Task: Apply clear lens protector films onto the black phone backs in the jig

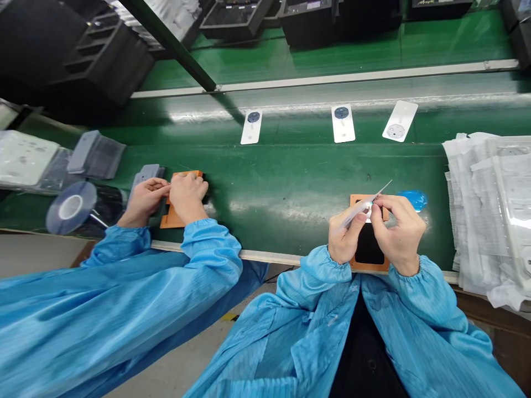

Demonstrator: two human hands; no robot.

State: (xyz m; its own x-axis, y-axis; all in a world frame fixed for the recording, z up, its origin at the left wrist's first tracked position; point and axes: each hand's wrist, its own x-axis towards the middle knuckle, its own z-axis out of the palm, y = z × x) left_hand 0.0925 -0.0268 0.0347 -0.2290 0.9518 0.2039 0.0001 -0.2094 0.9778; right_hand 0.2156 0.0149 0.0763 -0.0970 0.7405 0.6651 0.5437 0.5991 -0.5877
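My left hand (343, 239) is closed on a thin translucent sheet (357, 213), which tilts up toward the right. At the sheet's lower right edge, the thumb and forefinger of my right hand (399, 228) are pinched together; whatever small piece lies between them is too small to name. Below both hands, at the table's front edge, lies an orange frame (355, 264) with a black rectangular part (369, 247) in it. My hands and the sheet hide much of its upper half. A crumpled blue piece (415, 200) lies just beyond my right hand.
White cards with round patterns (343, 131) lie on the green belt (282, 124). Clear plastic trays and film (481, 210) are stacked at right. At left, a co-worker's hands (186, 193) work over another orange frame (172, 220), near a tape roll (69, 207). Black bins (236, 22) line the back.
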